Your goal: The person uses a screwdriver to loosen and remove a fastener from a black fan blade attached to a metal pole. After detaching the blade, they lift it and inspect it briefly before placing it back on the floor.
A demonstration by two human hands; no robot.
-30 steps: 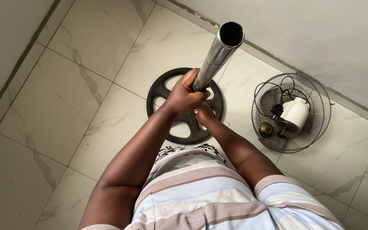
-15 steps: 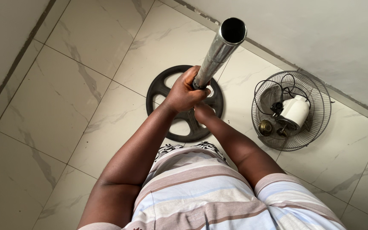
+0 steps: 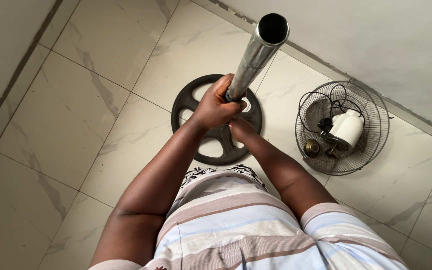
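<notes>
Still, little has shifted: your left hand (image 3: 216, 106) stays clamped around the metal pole (image 3: 256, 56) standing over the round black base (image 3: 217, 120) on the floor, while your right hand (image 3: 240, 127) grips it lower, fingers hidden.

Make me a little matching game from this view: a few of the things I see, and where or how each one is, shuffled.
Things:
1. metal tube
2. black round base
3. fan guard
4. white motor

States:
A. lies inside the wire cage
B. flat on the tiles, under the hands
C. gripped by the left hand, open end toward the camera
D. on the floor near the wall

Pairs: 1-C, 2-B, 3-D, 4-A
</notes>
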